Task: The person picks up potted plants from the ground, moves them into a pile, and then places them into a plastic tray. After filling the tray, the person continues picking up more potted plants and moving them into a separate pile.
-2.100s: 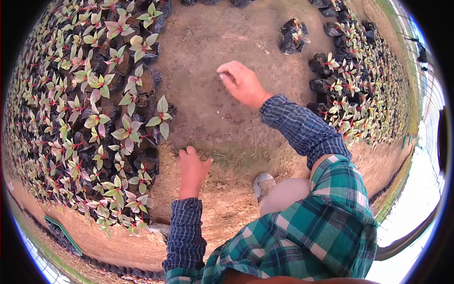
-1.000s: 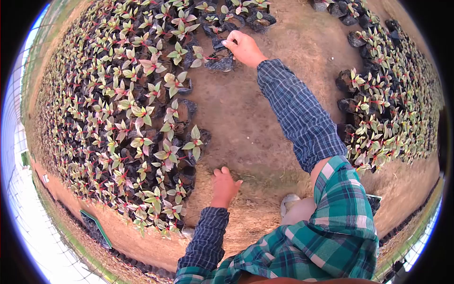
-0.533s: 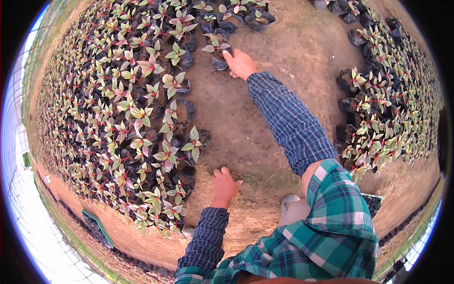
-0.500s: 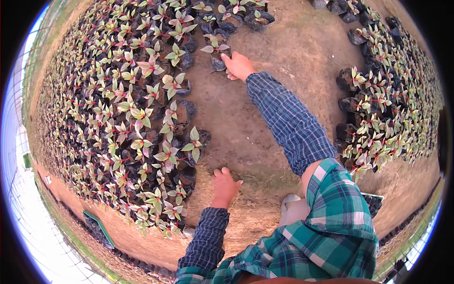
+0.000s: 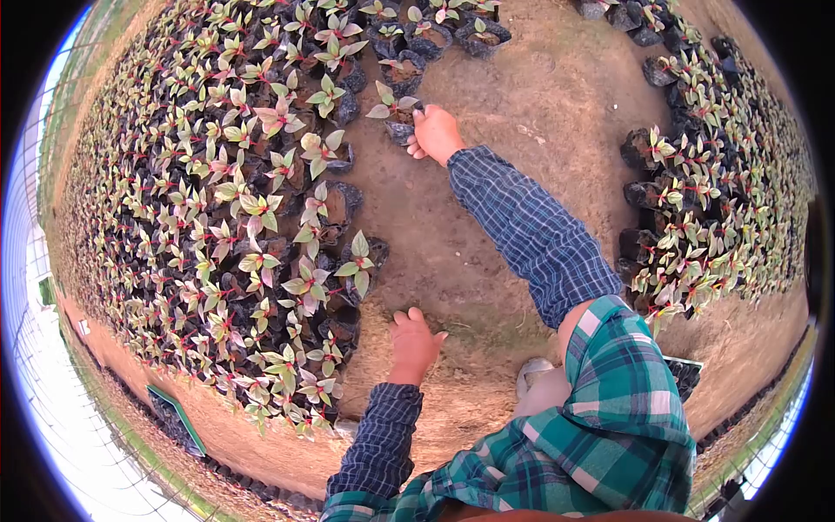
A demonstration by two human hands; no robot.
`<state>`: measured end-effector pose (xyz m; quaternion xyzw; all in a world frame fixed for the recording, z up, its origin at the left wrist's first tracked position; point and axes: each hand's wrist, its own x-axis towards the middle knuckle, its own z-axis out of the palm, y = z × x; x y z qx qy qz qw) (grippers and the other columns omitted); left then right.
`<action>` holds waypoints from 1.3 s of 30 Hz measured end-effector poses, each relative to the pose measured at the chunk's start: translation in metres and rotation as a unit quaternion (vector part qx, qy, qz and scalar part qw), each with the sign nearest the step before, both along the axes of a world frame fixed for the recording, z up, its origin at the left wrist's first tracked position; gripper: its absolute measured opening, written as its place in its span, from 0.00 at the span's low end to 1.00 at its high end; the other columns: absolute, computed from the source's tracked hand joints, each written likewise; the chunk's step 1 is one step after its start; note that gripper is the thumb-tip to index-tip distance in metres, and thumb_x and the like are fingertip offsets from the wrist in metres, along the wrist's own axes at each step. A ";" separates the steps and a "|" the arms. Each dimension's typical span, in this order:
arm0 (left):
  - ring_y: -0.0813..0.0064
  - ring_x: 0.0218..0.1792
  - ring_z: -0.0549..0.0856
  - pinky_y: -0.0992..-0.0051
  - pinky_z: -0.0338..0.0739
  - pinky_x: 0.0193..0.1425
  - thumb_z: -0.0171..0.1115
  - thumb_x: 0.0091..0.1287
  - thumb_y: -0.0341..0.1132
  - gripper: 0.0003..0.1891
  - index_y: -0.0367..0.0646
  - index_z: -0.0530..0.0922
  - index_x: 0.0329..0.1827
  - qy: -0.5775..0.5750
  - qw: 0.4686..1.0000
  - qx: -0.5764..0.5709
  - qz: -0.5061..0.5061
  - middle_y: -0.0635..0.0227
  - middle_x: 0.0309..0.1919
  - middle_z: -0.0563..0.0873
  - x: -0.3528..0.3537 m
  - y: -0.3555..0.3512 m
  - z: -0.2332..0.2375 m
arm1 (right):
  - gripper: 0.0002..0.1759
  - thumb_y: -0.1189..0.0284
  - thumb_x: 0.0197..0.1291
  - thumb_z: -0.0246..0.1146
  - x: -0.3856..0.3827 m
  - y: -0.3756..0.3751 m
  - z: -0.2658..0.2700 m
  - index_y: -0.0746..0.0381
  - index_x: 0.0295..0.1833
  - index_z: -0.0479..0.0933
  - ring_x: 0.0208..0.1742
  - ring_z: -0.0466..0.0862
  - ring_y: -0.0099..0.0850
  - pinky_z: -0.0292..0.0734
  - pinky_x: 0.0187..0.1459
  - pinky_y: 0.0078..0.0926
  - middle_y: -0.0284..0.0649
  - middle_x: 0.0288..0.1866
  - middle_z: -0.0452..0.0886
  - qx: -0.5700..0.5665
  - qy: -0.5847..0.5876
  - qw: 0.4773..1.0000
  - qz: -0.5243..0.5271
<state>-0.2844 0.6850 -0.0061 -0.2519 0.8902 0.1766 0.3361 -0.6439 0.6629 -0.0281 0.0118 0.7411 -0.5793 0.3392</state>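
Note:
My right hand (image 5: 437,133) is closed on the side of a potted seedling, a small black plastic bag (image 5: 399,133) with a pale green, reddish-stemmed plant (image 5: 391,103) growing from it. The fingers hide part of that bag. Just beyond it stands another black bag (image 5: 401,74) in the loose end of the row. Lower in the view, my left hand (image 5: 413,346) hangs over the bare soil with fingers apart and nothing in it. Its nearest neighbour is a bagged seedling (image 5: 357,265) at the edge of the left block.
Dense rows of bagged seedlings (image 5: 235,200) fill the left side, and a second block (image 5: 696,191) stands on the right. Brown soil (image 5: 513,96) runs between them. A green-edged tray (image 5: 177,421) lies at lower left, and another tray (image 5: 684,374) is beside my knee.
My right hand has drawn the seedling bag slightly towards me, and a wider gap shows between it and the bag beyond. My left hand has stayed put.

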 end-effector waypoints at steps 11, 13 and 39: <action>0.43 0.48 0.74 0.52 0.71 0.52 0.78 0.49 0.46 0.36 0.36 0.62 0.48 0.023 1.000 0.001 0.016 0.45 0.46 0.69 0.003 0.002 -0.003 | 0.12 0.72 0.58 0.64 -0.021 0.008 -0.002 0.51 0.48 0.80 0.47 0.77 0.40 0.75 0.46 0.38 0.39 0.42 0.73 0.006 0.460 0.878 0.135; 0.43 0.48 0.74 0.52 0.71 0.52 0.78 0.49 0.46 0.36 0.36 0.62 0.48 0.022 1.000 -0.001 0.014 0.45 0.46 0.69 0.003 0.001 -0.003 | 0.10 0.72 0.58 0.64 -0.025 0.006 0.000 0.52 0.47 0.80 0.47 0.77 0.40 0.74 0.46 0.38 0.38 0.42 0.73 0.057 0.497 0.843 0.199; 0.42 0.49 0.74 0.53 0.71 0.51 0.78 0.50 0.45 0.36 0.36 0.61 0.48 0.020 1.000 -0.006 0.016 0.45 0.47 0.68 0.003 0.004 -0.005 | 0.11 0.73 0.63 0.53 -0.004 0.023 -0.009 0.72 0.37 0.74 0.24 0.86 0.40 0.81 0.34 0.37 0.53 0.27 0.83 0.059 0.100 0.992 0.052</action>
